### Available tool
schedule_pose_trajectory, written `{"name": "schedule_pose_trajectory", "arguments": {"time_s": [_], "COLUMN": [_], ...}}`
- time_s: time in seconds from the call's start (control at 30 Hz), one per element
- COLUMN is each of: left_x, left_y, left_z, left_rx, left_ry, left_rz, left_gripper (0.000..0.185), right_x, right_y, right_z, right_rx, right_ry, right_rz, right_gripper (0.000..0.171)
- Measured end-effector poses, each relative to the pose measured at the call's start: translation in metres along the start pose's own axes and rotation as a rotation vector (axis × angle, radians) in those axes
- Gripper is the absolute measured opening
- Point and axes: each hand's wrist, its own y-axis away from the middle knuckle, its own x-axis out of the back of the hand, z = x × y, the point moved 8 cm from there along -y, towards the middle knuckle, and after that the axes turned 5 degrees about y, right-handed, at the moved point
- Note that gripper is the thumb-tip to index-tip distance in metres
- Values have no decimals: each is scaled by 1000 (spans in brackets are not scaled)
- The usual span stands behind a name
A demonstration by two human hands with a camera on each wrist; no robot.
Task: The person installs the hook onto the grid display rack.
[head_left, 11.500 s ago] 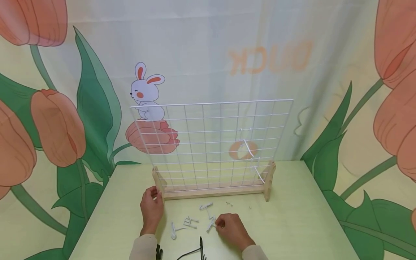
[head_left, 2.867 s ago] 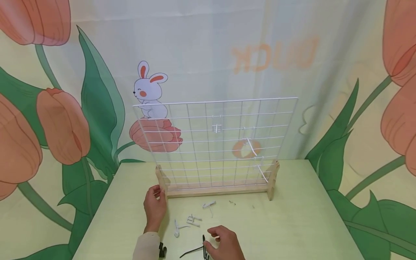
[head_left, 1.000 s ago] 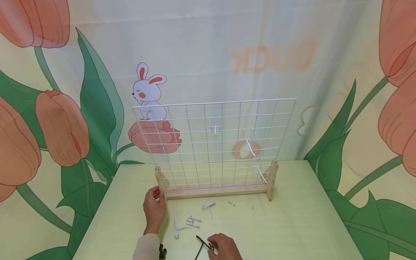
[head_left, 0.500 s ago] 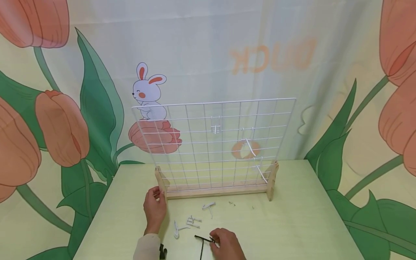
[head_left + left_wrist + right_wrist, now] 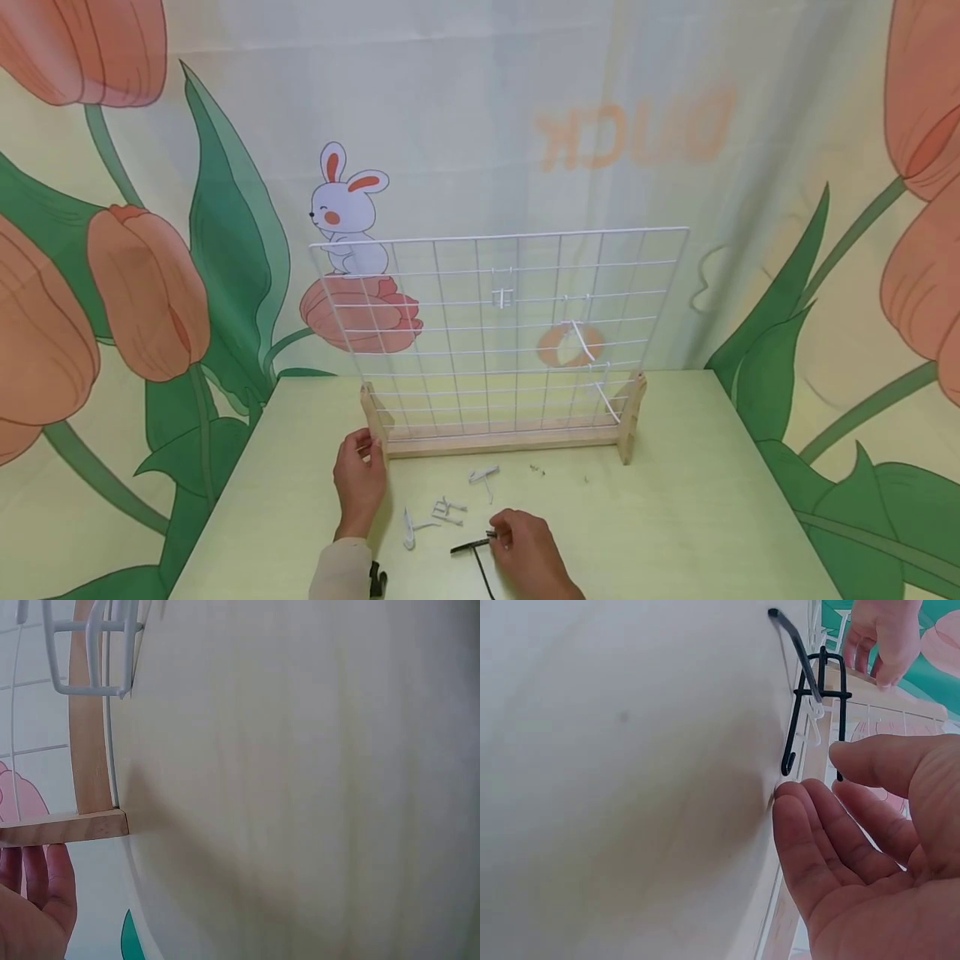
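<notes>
A white wire grid panel [image 5: 495, 333] stands upright in a wooden stand [image 5: 502, 442] on a pale green table [image 5: 675, 500]. My left hand [image 5: 367, 448] holds the stand's left foot [image 5: 67, 827], and its fingers [image 5: 34, 900] show beside the wood in the left wrist view. My right hand [image 5: 498, 537] pinches one end of a black wire hook [image 5: 468, 547] low over the table's near edge. In the right wrist view the thumb and index fingertip of this hand [image 5: 810, 776] touch the black hook's prongs [image 5: 821, 694].
Three white hooks lie between my hands [image 5: 447, 510], [image 5: 483, 475], [image 5: 408, 529]. More white hooks hang on the grid [image 5: 501, 296], [image 5: 581, 342], [image 5: 607, 396]. A small black object [image 5: 377, 577] sits by my left wrist. A printed curtain hangs behind the table.
My right hand has moved slightly away from me with the black hook, which has turned to point left. A white hook now hangs mid-grid. The left hand has stayed put.
</notes>
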Motion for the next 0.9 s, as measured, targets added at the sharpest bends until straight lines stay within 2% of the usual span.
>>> {"name": "schedule_pose_trajectory", "arguments": {"time_s": [0.27, 0.4, 0.5, 0.7, 0.9], "left_x": [0, 0, 1, 1, -1], "left_y": [0, 0, 0, -1, 0], "left_z": [0, -1, 1, 1, 1], "left_rx": [5, 14, 19, 17, 23], "left_ry": [3, 2, 9, 7, 17], "left_rz": [-5, -9, -12, -12, -26], "left_gripper": [26, 26, 26, 26, 26], "right_x": [-4, -2, -2, -14, -30], "right_y": [7, 15, 20, 26, 32], "right_z": [4, 0, -4, -8, -10], "right_rx": [-91, -109, -138, -179, -191], "right_ry": [30, 62, 40, -17, 44], "right_rz": [-29, -2, -2, -111, -276], "right_gripper": [17, 29, 31, 21, 16]}}
